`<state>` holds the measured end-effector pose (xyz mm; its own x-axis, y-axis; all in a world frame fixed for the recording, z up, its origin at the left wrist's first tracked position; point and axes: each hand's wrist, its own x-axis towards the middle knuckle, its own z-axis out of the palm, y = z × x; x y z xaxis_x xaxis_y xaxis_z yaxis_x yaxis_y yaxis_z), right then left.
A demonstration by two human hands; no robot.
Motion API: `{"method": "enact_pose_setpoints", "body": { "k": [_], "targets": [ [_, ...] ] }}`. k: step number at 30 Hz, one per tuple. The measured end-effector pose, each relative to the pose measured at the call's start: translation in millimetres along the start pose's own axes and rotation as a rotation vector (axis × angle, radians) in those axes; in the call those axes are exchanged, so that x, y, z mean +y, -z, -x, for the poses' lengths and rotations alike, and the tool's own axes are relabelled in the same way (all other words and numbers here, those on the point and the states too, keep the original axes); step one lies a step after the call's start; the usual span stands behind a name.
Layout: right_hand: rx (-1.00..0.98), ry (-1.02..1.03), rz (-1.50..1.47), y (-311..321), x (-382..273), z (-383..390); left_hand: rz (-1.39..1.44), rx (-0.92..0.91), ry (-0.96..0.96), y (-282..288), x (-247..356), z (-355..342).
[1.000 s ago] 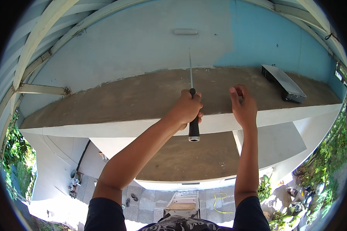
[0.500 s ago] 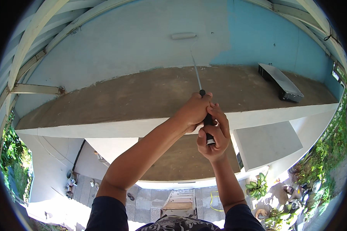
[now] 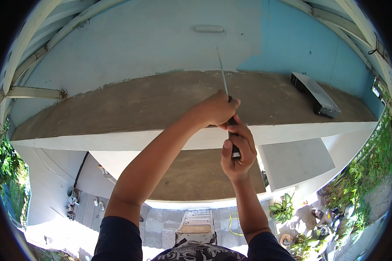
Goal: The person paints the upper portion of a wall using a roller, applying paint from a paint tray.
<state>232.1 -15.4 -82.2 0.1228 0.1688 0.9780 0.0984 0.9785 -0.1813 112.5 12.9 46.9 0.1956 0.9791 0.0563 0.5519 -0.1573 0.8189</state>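
Observation:
Both my hands grip the black handle of a long paint roller. My left hand (image 3: 220, 106) is wrapped round its upper part, with the thin metal rod running out beyond. Lower down, my right hand (image 3: 240, 148) closes round the handle near its butt end. The white roller sleeve (image 3: 209, 29) lies against the wall (image 3: 161, 48), on the pale grey painted part. To its right the wall is still bright blue (image 3: 305, 39). On the brown ledge (image 3: 130, 104) at the right sits a black paint tray (image 3: 315, 93) with a grey sloping face.
White roof beams (image 3: 35, 92) frame the top left. Below the ledge are a lower brown slab (image 3: 191, 174) and a grey slab (image 3: 296, 165). A ladder (image 3: 197, 222) stands beneath me. Potted plants (image 3: 283, 209) and buckets (image 3: 72, 191) are on the ground.
The roller sleeve has moved a little up the wall, and both hands have moved slightly up with the handle. My grip is unchanged, and the view has shifted a little.

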Motion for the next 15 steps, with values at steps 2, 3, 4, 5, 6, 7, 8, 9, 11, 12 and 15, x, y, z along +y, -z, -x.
{"method": "enact_pose_setpoints", "body": {
  "k": [2,3,4,5,6,7,8,9,11,12,15],
  "targets": [
    [0.007,-0.043,0.005,2,-10,19,-0.175,-0.018,-0.054,-9,-13,3],
    [0.028,-0.068,0.002,1,-11,17,-0.247,0.127,-0.077,-17,-13,5],
    [0.027,-0.065,0.001,1,-13,9,-0.319,0.273,-0.099,-21,-10,6],
    [0.058,-0.030,0.004,0,-13,-4,-0.280,0.249,-0.088,-14,4,8],
    [0.090,0.005,0.007,-2,-12,-17,-0.282,0.252,-0.089,-4,9,-4],
    [0.102,0.043,0.030,-10,-12,-32,-0.505,0.216,-0.228,13,13,-19],
    [0.100,0.042,0.040,-12,-4,-46,-0.714,0.160,-0.379,19,19,-36],
    [0.109,0.078,0.061,-17,2,-60,-0.503,0.239,-0.291,24,38,-35],
    [0.130,0.109,0.073,-23,13,-78,-0.307,0.311,-0.194,36,61,-48],
    [0.099,0.077,0.073,-27,17,-83,-0.544,0.302,-0.319,47,61,-59],
    [0.030,-0.176,0.047,-25,7,-80,-1.196,0.222,-0.490,43,54,-76]
  ]
}}
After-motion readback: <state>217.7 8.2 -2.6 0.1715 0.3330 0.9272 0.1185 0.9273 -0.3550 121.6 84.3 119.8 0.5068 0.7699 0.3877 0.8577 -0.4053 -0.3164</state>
